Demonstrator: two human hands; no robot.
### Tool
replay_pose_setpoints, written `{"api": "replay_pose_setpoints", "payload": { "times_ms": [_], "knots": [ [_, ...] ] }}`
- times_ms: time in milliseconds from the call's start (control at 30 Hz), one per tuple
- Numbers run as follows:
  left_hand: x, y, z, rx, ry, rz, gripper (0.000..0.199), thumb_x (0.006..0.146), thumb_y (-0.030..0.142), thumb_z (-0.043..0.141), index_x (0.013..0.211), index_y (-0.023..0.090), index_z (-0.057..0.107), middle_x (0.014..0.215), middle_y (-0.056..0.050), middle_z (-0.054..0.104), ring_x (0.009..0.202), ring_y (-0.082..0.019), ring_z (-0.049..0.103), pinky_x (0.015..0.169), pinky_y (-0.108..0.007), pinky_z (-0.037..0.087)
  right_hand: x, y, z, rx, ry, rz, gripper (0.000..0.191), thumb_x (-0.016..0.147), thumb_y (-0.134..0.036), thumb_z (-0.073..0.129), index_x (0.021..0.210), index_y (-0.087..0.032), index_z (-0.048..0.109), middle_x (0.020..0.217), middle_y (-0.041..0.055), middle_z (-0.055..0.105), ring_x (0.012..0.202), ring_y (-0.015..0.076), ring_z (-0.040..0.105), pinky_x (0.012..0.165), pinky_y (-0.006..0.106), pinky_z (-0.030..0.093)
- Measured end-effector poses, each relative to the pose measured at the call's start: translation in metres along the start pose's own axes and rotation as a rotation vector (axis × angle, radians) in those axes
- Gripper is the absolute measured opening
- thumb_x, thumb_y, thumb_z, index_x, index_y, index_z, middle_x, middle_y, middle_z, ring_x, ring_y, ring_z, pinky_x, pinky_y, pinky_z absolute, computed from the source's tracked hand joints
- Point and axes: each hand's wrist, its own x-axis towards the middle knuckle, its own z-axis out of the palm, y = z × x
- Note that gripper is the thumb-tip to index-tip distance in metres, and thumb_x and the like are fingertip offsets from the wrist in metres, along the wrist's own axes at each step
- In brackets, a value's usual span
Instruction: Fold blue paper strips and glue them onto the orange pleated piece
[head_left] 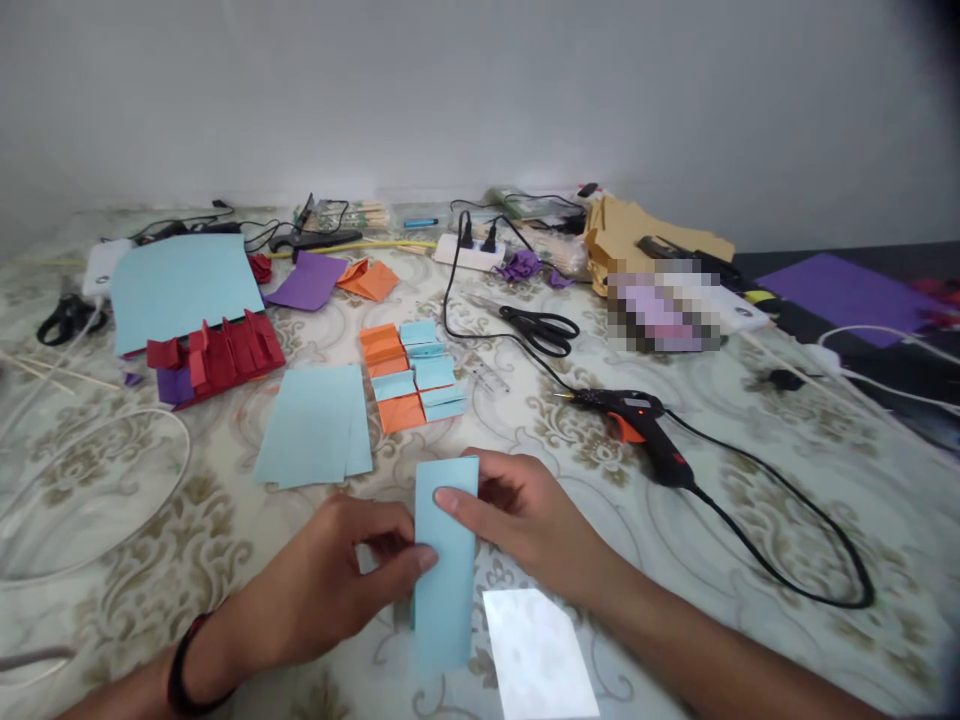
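A folded light blue sheet of paper (444,620) stands upright between my two hands as a tall narrow strip. My left hand (367,560) pinches its left edge, thumb on the front face. From the right, my right hand (517,500) grips the strip near the top, its thumb pressed flat on the front and the fingers behind. Just to the left lies a stack of light blue paper sheets (311,425). Beyond the strip, several folded orange and blue paper pieces (412,375) are set close together. A white rectangle (536,655) lies below my right hand.
A glue gun (637,420) with a trailing black cord lies at right, near black scissors (540,328). Folded red paper (225,355) and a large blue sheet (187,285) are at left. A power strip (470,253) sits at the back by the wall.
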Motion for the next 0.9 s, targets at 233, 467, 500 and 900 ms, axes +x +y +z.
{"api": "replay_pose_setpoints", "payload": {
  "times_ms": [233,467,500,900],
  "knots": [
    [0.000,-0.003,-0.004,-0.082,0.029,-0.005,0.029,0.102,0.042,0.057,0.090,0.022,0.074,0.082,-0.001,0.077,0.077,-0.018,0.068,0.072,-0.027,0.047,-0.003,-0.004,0.003,-0.072,-0.075,0.021,0.034,0.088,-0.051,0.073,0.082,-0.018,0.072,0.069,0.0001,0.063,0.064,0.0143,0.057,0.057,0.025,0.046],
    [-0.002,-0.001,-0.004,-0.115,0.035,-0.021,0.033,0.102,0.042,0.057,0.080,0.021,0.071,0.077,-0.001,0.074,0.073,-0.016,0.065,0.069,-0.027,0.045,-0.004,-0.002,0.002,-0.123,-0.088,0.061,0.032,0.089,-0.046,0.071,0.082,-0.015,0.072,0.070,0.0003,0.059,0.064,0.0128,0.051,0.057,0.025,0.041],
    [-0.002,-0.001,-0.003,-0.137,0.043,-0.021,0.031,0.102,0.042,0.058,0.083,0.021,0.071,0.078,0.000,0.074,0.074,-0.016,0.065,0.069,-0.027,0.046,-0.004,-0.002,0.002,-0.126,-0.089,0.067,0.033,0.089,-0.046,0.071,0.081,-0.015,0.071,0.070,0.0001,0.058,0.064,0.0126,0.050,0.056,0.025,0.039],
    [-0.004,-0.013,0.001,-0.191,0.276,0.110,0.013,0.098,0.031,0.067,0.111,0.029,0.068,0.094,0.003,0.078,0.084,-0.015,0.072,0.071,-0.025,0.053,-0.004,0.000,0.005,-0.137,-0.090,0.113,0.032,0.087,-0.047,0.072,0.082,-0.015,0.072,0.065,-0.0025,0.050,0.060,0.0106,0.042,0.052,0.024,0.032]
  ]
}}
